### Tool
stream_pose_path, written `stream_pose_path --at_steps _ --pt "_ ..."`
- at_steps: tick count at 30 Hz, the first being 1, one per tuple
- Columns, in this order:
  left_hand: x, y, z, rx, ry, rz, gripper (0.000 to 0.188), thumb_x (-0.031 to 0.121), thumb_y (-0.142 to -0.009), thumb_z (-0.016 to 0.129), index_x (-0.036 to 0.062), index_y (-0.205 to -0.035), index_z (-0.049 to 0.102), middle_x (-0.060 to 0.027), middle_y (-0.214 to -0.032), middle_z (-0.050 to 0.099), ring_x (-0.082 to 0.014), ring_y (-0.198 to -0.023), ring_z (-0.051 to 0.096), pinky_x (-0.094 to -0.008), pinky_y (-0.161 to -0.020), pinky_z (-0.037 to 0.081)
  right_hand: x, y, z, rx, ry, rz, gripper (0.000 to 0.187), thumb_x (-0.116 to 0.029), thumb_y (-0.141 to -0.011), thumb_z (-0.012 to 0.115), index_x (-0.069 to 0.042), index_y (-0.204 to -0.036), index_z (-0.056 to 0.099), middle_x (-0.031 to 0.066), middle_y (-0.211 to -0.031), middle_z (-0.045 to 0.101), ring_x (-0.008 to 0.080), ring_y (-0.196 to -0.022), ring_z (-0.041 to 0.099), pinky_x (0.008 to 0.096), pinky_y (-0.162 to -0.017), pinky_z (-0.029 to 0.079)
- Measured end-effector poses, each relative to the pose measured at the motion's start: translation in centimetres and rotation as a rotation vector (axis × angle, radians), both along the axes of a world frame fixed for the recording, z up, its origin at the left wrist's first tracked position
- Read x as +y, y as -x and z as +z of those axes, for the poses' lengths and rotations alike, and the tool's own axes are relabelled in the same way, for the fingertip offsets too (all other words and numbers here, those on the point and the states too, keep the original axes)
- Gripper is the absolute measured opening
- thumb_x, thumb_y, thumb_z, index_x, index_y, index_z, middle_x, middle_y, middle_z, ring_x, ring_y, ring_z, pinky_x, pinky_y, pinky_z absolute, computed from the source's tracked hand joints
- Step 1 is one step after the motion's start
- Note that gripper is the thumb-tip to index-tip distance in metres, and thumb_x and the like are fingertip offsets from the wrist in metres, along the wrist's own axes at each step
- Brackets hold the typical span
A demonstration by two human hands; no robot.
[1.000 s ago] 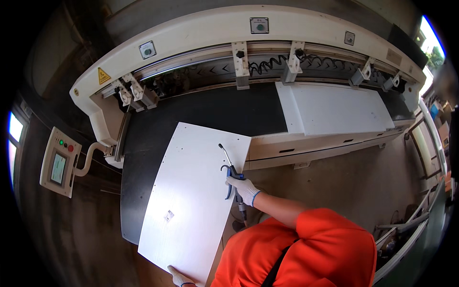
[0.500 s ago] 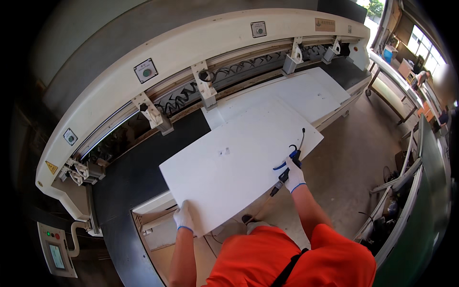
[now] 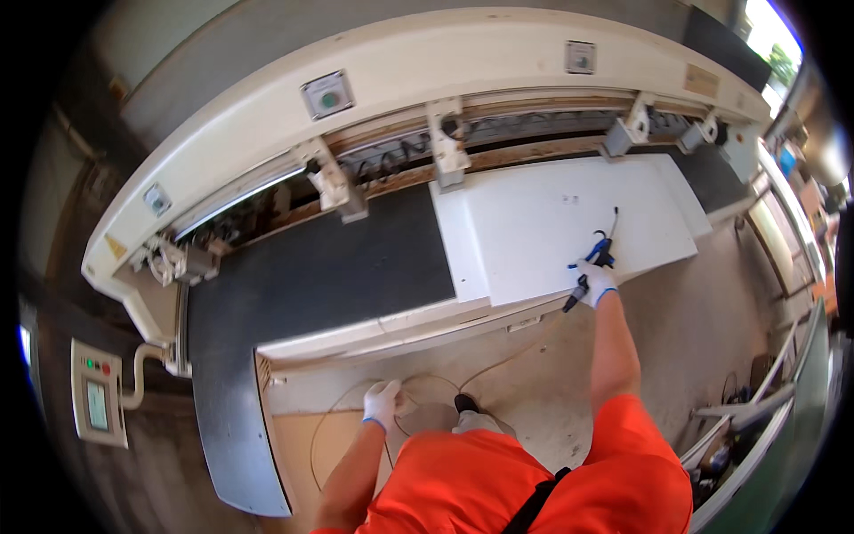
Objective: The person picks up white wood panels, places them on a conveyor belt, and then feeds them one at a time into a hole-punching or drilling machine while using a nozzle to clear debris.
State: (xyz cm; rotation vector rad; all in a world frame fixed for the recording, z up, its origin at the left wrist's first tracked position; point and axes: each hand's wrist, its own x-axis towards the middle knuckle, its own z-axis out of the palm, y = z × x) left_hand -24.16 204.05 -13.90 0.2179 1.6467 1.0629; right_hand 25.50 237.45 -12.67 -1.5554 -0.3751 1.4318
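My right hand [image 3: 598,278], in a white glove with a blue cuff, is closed around a blue-and-black air blow gun [image 3: 602,253]. Its thin black nozzle points away from me over a white panel [image 3: 534,240]. That panel lies on another white panel [image 3: 458,231], which shows along the left side and at the right, on the machine's bed. My left hand [image 3: 382,402], gloved the same way, hangs off the panels above the floor. Its fingers look loosely curled and somewhat blurred, and I see nothing held in them.
A long cream machine beam [image 3: 498,62] with clamp heads [image 3: 447,147] spans the dark bed [image 3: 338,267]. At the left stands a control panel [image 3: 98,392]. A thin hose [image 3: 507,359] trails across the floor. Metal framing [image 3: 747,409] stands at the right.
The top white panel has moved away and to the right, onto the bed over the other panel. My left hand has come off its edge. My right hand still holds the blow gun.
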Motion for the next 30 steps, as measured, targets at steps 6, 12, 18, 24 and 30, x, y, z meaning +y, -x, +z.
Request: stream_pose_path --at_steps 6,12,18,24,30 --pt "-28.3 8.5 -4.4 0.056 0.238 0.676 0.012 0.016 -0.093 0.062 0.0035 -0.091 0.063 -0.0089 -0.078 0.065 -0.0195 -0.061 0.063 -0.0331 -0.051 0.051 -2.6 11.5 1.7 -0.532 -0.380 0.235 0.012 -0.023 -0.094 0.071 -0.015 -0.094 0.061 0.0033 -0.074 0.056 0.0193 -0.065 0.053 0.0399 -0.056 0.045" --pt "-45.8 9.9 -2.6 0.023 -0.057 1.349 0.021 0.022 -0.098 0.063 0.0097 -0.084 0.054 -0.0033 -0.066 0.054 -0.0156 -0.055 0.053 -0.0313 -0.048 0.039 -24.8 27.8 2.9 -0.661 -0.563 0.792 0.029 -0.031 -0.096 0.067 -0.007 -0.112 0.065 0.0121 -0.091 0.066 0.0259 -0.081 0.063 0.0427 -0.071 0.050" --pt "-76.8 13.2 -4.7 0.112 -0.382 2.212 0.030 0.031 -0.102 0.058 0.0116 -0.082 0.049 -0.0020 -0.066 0.049 -0.0150 -0.051 0.048 -0.0312 -0.041 0.034 -45.9 46.5 8.0 -0.525 -0.310 1.371 0.032 -0.033 -0.096 0.071 -0.003 -0.106 0.070 0.0094 -0.086 0.068 0.0212 -0.077 0.063 0.0383 -0.071 0.053" --pt "-100.7 14.3 -2.2 0.505 0.069 2.669 0.045 0.038 -0.097 0.068 0.0095 -0.068 0.049 -0.0028 -0.053 0.046 -0.0148 -0.038 0.040 -0.0306 -0.036 0.028 -62.5 57.1 13.5 -0.532 -0.576 1.890 0.026 -0.027 -0.092 0.077 -0.004 -0.092 0.066 0.0036 -0.081 0.065 0.0168 -0.071 0.057 0.0342 -0.062 0.049" --pt "-118.8 9.6 -3.5 0.561 0.483 2.777 0.048 0.037 -0.092 0.071 -0.0026 -0.068 0.057 -0.0104 -0.060 0.054 -0.0231 -0.055 0.044 -0.0437 -0.054 0.038 -71.7 61.4 16.6 -0.569 -0.682 2.047 0.041 -0.020 -0.086 0.082 0.002 -0.117 0.065 0.0037 -0.088 0.067 0.0164 -0.074 0.060 0.0340 -0.068 0.052"
